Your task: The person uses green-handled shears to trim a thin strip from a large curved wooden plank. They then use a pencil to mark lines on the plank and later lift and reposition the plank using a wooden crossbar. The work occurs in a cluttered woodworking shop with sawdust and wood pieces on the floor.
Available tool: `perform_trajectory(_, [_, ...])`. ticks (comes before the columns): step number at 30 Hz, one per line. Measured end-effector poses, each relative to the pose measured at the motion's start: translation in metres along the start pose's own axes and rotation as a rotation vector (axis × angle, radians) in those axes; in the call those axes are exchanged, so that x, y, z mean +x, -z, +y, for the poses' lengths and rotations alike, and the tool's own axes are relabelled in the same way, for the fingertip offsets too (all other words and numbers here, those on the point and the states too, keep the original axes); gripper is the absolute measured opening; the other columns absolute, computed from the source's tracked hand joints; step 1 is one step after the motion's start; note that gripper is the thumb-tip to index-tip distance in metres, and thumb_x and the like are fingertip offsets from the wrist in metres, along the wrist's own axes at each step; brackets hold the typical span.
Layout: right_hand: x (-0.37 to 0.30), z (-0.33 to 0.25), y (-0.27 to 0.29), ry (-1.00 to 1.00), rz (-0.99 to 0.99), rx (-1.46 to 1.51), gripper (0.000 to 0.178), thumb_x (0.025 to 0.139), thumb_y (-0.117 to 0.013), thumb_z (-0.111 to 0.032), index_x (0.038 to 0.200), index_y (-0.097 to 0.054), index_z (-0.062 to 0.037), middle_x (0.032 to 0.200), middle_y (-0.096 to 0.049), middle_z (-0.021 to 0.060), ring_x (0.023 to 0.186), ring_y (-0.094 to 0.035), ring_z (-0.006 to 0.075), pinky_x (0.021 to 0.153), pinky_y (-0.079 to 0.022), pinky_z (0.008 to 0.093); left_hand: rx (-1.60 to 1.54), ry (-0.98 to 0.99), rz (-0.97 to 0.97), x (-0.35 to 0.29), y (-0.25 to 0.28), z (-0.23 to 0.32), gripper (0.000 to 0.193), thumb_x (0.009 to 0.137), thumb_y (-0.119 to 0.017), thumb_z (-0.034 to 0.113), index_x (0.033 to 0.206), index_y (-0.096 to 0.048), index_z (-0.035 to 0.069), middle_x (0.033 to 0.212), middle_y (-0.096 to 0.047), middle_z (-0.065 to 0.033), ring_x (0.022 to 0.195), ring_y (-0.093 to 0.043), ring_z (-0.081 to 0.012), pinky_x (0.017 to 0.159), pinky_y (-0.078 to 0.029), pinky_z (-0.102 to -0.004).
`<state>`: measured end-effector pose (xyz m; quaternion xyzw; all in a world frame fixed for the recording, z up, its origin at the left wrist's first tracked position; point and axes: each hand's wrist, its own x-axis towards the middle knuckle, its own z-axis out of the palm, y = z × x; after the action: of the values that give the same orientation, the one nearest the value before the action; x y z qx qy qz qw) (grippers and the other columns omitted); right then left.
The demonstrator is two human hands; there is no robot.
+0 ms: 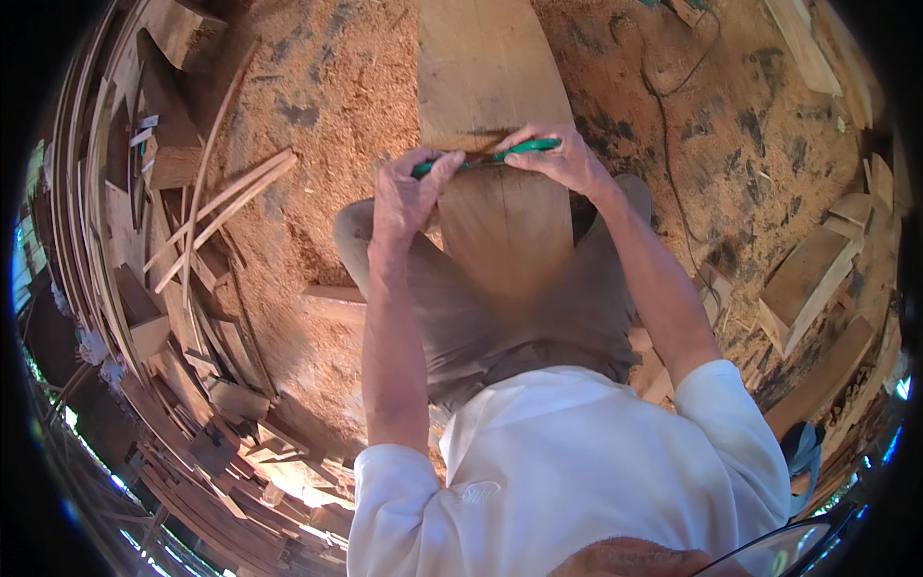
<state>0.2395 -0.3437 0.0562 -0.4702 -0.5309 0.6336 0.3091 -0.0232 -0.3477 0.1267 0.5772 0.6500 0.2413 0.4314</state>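
Note:
A spokeshave (488,161) with green handles lies crosswise on a long, wide wooden board (492,67). My left hand (411,192) is closed around its left handle, the thumb pointing in toward the middle. Around the right handle my right hand (565,162) is closed, with the thumb at the inner end and part of the green showing above it. The board runs away from me between my spread knees, and its near part narrows toward my lap. The blade's exact contact with the wood is too small to make out.
Wood shavings cover the ground (317,106) on both sides. Thin wooden strips (226,216) and stacked boards lie at the left. Wooden blocks (812,274) sit at the right. A dark cord (663,144) winds over the ground right of the board.

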Motion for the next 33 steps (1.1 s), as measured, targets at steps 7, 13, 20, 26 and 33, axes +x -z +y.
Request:
perform_trajectory(7, [0.004,0.001,-0.004,0.034,0.017,0.000,0.023,0.093,-0.083,-0.025,0.109,-0.080,-0.0085,0.088,-0.075,-0.0006,0.083,-0.066,0.0073,0.075,-0.051,0.0270,-0.035,0.004,0.024,0.009,0.000,-0.015,0.035,0.092,-0.084,0.035,0.093,-0.080,0.000,0.065,-0.062,0.0023,0.062,-0.052,-0.0049,0.057,-0.044,-0.0256])
perform_trajectory(13, [0.005,-0.004,-0.008,0.080,0.022,-0.018,0.026,0.092,-0.084,-0.027,0.108,-0.079,-0.0076,0.091,-0.077,0.0017,0.085,-0.068,0.0090,0.077,-0.053,0.0293,-0.133,-0.037,0.063,0.010,0.001,-0.022,0.033,0.093,-0.084,0.032,0.091,-0.080,0.000,0.067,-0.062,0.0048,0.064,-0.050,-0.0036,0.057,-0.041,-0.0244])
perform_trajectory(20, [0.012,0.004,-0.010,0.170,0.041,-0.004,0.025,0.091,-0.084,-0.029,0.107,-0.080,-0.0094,0.092,-0.077,0.0011,0.086,-0.068,0.0092,0.077,-0.053,0.0289,-0.146,-0.009,0.086,0.006,0.005,-0.013,0.031,0.093,-0.084,0.030,0.090,-0.079,-0.001,0.067,-0.059,0.0065,0.064,-0.048,-0.0031,0.056,-0.038,-0.0234])
perform_trajectory(26, [0.014,-0.005,-0.011,0.056,-0.011,-0.098,0.021,0.095,-0.079,-0.016,0.113,-0.079,-0.0046,0.108,-0.079,0.0054,0.100,-0.072,0.0115,0.089,-0.056,0.0289,-0.148,0.014,0.079,0.007,0.008,-0.015,0.031,0.095,-0.082,0.030,0.088,-0.078,-0.001,0.066,-0.056,0.0078,0.062,-0.045,-0.0029,0.055,-0.036,-0.0238])
perform_trajectory(33, [0.015,-0.001,-0.009,0.129,-0.008,-0.077,0.021,0.095,-0.080,-0.019,0.111,-0.079,-0.0054,0.103,-0.079,0.0037,0.095,-0.071,0.0103,0.086,-0.054,0.0273,-0.131,-0.035,0.081,0.008,0.007,-0.015,0.034,0.096,-0.081,0.032,0.085,-0.077,0.000,0.064,-0.053,0.0074,0.061,-0.044,-0.0033,0.054,-0.034,-0.0240])
